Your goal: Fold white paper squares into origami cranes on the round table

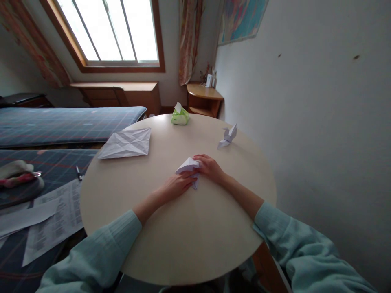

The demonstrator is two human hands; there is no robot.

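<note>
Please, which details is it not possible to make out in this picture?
White folded paper piece, head view: its middle folds are covered by the person's bare left grip and bare right grip.
White rectangular printed paper sheet, head view: print too small and blurred to read.
Blue-and-pink flat wall picture, head view: upper part cut off by the top edge.
Brown-framed glass window, head view: glare hides the outside.

It's a home bedroom, this: 2 plaid-covered beds run along the left, patterned curtains hang either side of the window, and a wooden desk sits right there beneath it!
</note>
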